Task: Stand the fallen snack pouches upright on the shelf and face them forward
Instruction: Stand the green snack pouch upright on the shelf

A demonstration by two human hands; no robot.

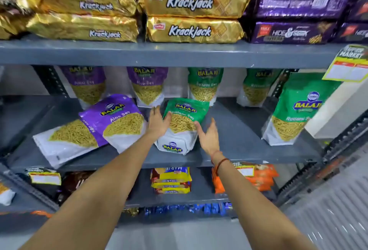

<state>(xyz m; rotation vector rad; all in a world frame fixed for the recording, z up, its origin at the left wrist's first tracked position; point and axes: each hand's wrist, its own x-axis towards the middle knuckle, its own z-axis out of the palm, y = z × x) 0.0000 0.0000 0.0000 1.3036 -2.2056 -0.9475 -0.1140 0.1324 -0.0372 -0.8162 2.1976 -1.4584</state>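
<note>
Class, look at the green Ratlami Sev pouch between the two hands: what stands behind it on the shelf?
Behind the green pouch, against the back wall, stand a purple Aloo Sev pouch and another green Ratlami Sev pouch, both upright. The shelf directly behind the near pouch is hidden by it.

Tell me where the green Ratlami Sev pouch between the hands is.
In the head view, the green Ratlami Sev pouch stands mid-shelf between the left hand and right hand, just right of the purple Aloo Sev pouch.

Open hands (159, 122) flanking green pouch (184, 118)
</note>
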